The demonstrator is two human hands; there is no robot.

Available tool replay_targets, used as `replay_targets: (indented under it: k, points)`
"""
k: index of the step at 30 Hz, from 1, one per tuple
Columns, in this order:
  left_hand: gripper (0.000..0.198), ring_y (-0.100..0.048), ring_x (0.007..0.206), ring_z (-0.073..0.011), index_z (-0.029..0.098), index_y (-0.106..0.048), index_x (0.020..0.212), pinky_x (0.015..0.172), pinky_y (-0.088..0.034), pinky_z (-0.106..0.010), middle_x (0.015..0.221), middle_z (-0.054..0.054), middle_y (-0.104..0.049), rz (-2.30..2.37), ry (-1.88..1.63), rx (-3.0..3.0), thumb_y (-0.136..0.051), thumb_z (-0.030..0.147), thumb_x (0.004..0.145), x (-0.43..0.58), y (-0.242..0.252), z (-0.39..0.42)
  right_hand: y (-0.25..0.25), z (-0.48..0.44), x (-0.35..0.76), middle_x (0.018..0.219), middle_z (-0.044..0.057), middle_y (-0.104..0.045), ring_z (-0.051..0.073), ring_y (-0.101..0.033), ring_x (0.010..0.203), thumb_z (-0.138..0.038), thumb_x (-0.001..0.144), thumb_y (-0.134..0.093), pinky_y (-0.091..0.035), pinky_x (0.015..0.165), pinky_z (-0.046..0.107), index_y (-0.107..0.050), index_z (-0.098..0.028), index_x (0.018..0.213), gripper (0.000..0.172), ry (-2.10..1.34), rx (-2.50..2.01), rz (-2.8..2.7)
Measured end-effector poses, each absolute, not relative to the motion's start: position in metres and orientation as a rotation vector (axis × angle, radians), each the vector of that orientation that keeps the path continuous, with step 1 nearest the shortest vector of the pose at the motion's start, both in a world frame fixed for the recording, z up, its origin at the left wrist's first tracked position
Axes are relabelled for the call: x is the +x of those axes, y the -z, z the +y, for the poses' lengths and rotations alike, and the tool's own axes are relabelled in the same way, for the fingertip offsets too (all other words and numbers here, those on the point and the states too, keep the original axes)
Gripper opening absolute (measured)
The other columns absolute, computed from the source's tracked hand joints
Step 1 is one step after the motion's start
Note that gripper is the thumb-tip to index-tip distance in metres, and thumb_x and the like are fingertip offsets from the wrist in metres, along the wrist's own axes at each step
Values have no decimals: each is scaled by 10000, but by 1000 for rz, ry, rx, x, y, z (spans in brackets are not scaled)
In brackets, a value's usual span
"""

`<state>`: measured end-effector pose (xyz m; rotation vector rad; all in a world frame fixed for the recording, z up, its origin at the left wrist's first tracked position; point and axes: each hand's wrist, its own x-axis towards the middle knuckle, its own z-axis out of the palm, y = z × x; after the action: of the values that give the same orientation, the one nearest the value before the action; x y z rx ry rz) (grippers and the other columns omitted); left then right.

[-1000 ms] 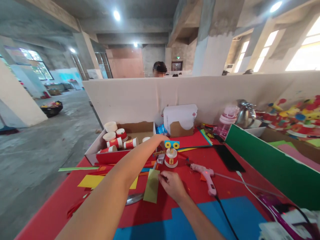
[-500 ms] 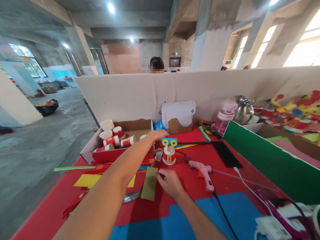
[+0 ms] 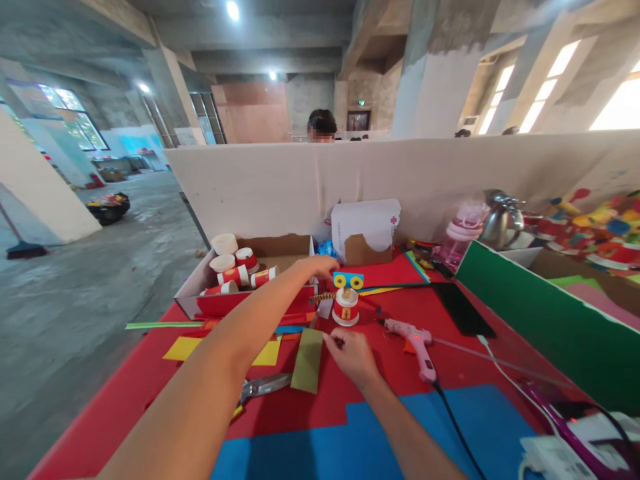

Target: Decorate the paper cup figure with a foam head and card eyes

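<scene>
My left hand [image 3: 320, 265] reaches forward over the front of the box, fingers closed and bent down. Its fingertips are beside a blue paper strip with two yellow ring eyes [image 3: 349, 281]; what they hold, if anything, is hidden. Under the strip stands a small red and white paper cup [image 3: 345, 308], upside down, with a coiled paper arm [image 3: 323, 297] at its left. Nearer to me, my right hand [image 3: 354, 357] is closed, thumb and finger pinched at the upper right corner of an olive-green paper rectangle [image 3: 307, 361]. Scissors [image 3: 265, 385] lie partly under that paper.
A box of paper cups [image 3: 187, 303] stands at the back left. To the right lie a pink glue gun [image 3: 415, 343] with its cord and a black phone [image 3: 465, 310]. A green-sided box [image 3: 525, 327] borders the right. Blue sheets [image 3: 435, 427] cover the front.
The view has turned slightly left, so everything sits further right. More of the scissors shows beside my left forearm. Both hands stay in nearly the same places.
</scene>
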<state>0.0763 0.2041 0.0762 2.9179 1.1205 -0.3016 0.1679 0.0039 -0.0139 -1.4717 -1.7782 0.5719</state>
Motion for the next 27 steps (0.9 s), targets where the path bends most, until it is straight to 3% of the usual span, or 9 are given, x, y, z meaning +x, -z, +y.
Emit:
replay_targets:
  k: [5,9,13,16,21,27]
  points:
    - [195,-584,972,-215,187,-608,975,788,-416,-304,1024,-79,-655,1265,127,3033,-481,210,829,42,-97,174,5,9,186,499,-26,-470,112,-427,476,-480,815,-476,-318,498,229,-467,-201,557,380,-240,-1576,-1378]
    - [185,-582,945,-219,182,-603,961,818,-420,-357,983,-79,-648,1397,-163,3070,-456,217,854,7,-109,119,-5,15,207,813,83,-619,210,-546,780,-532,813,-464,-428,731,323,-569,-176,818,371,80,-1542,-1343]
    - [178,-566,931,-197,199,-607,927,831,-428,-347,950,-47,-642,1324,-489,2986,-439,229,875,-22,-116,63,-9,29,218,1112,170,-599,327,-459,1120,-590,699,-585,-332,943,461,-571,-133,1084,597,179,-1722,-1512]
    - [187,-560,913,-193,192,-610,899,838,-427,-345,929,-45,-639,1319,-570,2965,-430,242,890,-37,-119,39,-11,42,219,1237,152,-554,368,-338,1263,-596,641,-634,-241,1008,506,-547,-146,1173,703,101,-1826,-1654]
    - [205,-563,917,-195,175,-620,868,843,-422,-349,899,-52,-639,1323,-471,2980,-429,245,894,-43,-112,30,-18,58,214,1205,156,-582,359,-388,1238,-612,605,-652,-259,990,493,-618,-161,1088,662,-14,-1885,-1773]
    - [202,-560,916,-181,176,-625,872,836,-420,-323,908,-50,-640,1292,-342,3002,-428,221,886,-31,-99,36,-29,64,217,952,125,-675,274,-565,990,-549,639,-664,-353,888,393,-688,-166,897,462,-28,-1851,-1794]
